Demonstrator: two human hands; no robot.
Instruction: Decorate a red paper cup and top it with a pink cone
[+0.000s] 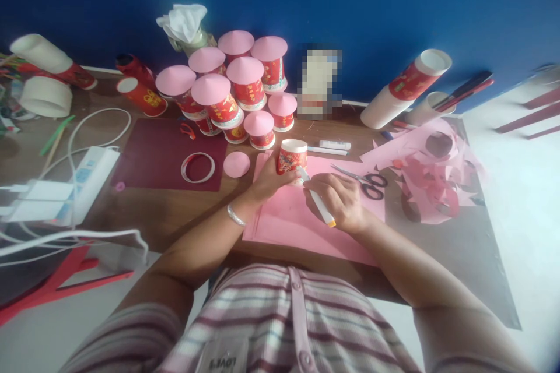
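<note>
My left hand (268, 179) is wrapped round a red-patterned paper cup (292, 157), which stands upright with its white rim facing up. My right hand (336, 197) grips a slim white utility knife (321, 205) with an orange end. The knife's tip meets the lower front of the cup; whether it has gone through the wall I cannot tell. Under both hands lie sheets of pink paper (284, 215). A pair of dark-handled scissors (370, 182) rests open on the paper, right of my right hand. A pink paper disc (237, 164) lies left of the cup.
Several red cups with pink cone tops (211, 90) stand at the back left. A tape roll (198, 168) lies on a maroon sheet (149, 157). Pink paper scraps (433, 180) and a tall cup stack (406, 87) are to the right. A power strip (90, 183) with cables lies left.
</note>
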